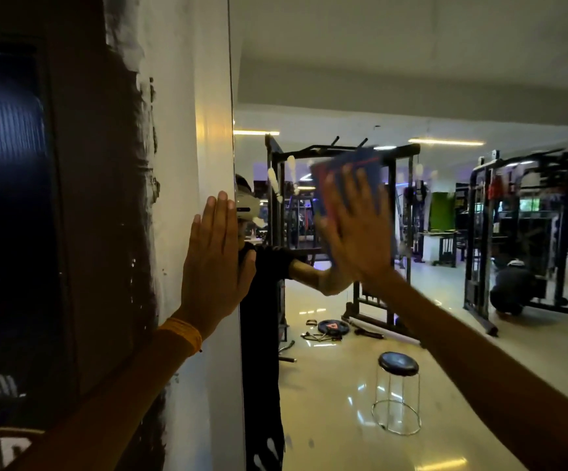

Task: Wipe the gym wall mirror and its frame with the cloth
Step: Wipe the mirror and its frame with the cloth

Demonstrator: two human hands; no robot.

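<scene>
The wall mirror [445, 232] fills the right half of the view, and its left edge [234, 158] meets a white wall strip. My right hand [354, 229] presses a blue cloth [350, 168] with red markings flat against the glass, fingers spread, blurred by motion. My left hand [213, 256] lies flat and open against the white wall right at the mirror's left edge, holding nothing. An orange band is around my left wrist. White smears [277, 185] show on the glass left of the cloth.
The mirror reflects the gym: black power racks [371, 232], a round black stool [397, 392], a weight plate on the floor [333, 327] and a crouching person [513, 287]. A dark painted wall [72, 232] stands to my left.
</scene>
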